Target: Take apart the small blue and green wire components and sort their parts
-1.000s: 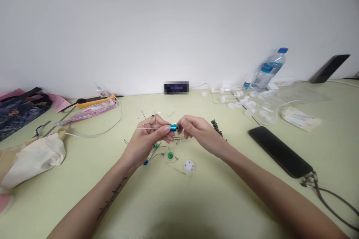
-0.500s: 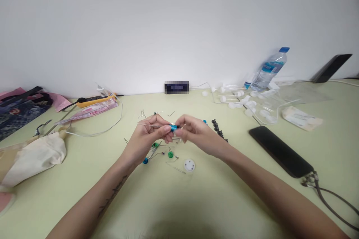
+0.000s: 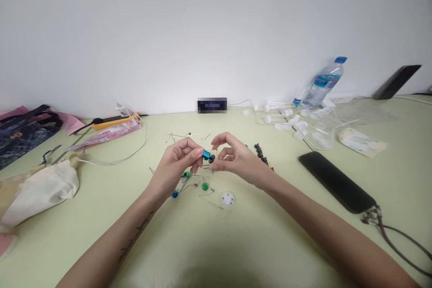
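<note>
Between the thumb and fingers of my left hand [image 3: 177, 162] is a small shiny blue cylinder [image 3: 206, 155], tilted down to the right. A black round end piece [image 3: 212, 159] sits at its right tip, and a thin metal wire runs by it. My right hand [image 3: 239, 158] is just to the right, its thumb and curved fingers apart and nothing visibly held in them. Below the hands lie green round pieces [image 3: 204, 186] with thin wires, another blue piece [image 3: 174, 194] and a white disc with dark dots [image 3: 227, 199].
A row of small black pieces [image 3: 262, 156] lies right of my right hand. Farther right are a black phone [image 3: 337, 182] with a strap, white-capped clear tubes [image 3: 270, 119] and a water bottle [image 3: 324, 83]. On the left are a cream cloth pouch [image 3: 50, 186] and a yellow power strip [image 3: 114, 121].
My right hand's fingers have parted and come away from the blue cylinder, baring its black end piece. The cylinder now tilts down to the right in my left hand.
</note>
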Available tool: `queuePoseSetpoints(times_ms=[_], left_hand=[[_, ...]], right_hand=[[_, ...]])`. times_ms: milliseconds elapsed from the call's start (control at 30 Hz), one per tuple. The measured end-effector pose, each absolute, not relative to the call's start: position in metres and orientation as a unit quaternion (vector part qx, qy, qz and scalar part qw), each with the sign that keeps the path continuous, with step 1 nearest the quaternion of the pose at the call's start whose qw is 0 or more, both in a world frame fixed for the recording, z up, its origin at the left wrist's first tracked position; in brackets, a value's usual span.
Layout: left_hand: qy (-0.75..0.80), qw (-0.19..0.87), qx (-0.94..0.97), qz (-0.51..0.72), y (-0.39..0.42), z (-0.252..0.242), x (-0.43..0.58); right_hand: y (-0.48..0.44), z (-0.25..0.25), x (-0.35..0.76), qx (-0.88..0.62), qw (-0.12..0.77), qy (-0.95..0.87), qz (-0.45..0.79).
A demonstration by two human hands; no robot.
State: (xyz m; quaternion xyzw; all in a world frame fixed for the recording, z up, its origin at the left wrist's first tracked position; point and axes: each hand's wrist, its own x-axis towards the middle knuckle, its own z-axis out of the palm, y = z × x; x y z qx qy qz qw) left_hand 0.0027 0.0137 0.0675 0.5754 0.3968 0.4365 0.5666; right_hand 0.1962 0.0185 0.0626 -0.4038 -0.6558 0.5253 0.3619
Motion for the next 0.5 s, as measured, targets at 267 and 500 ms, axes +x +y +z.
queuePoseSetpoints(times_ms=[267, 500], left_hand=[[0.41, 0.551, 0.579, 0.439, 0.0152, 0.0628, 0.0037], [0.398, 0.544, 0.589, 0.446, 0.015, 0.0631, 0.0036]], right_hand=[[0.0166, 0.0575, 0.1915, -0.364, 0.309, -0.646, 0.596], [0.018, 0.0554, 0.1907, -0.384, 0.339, -0.616, 0.598]])
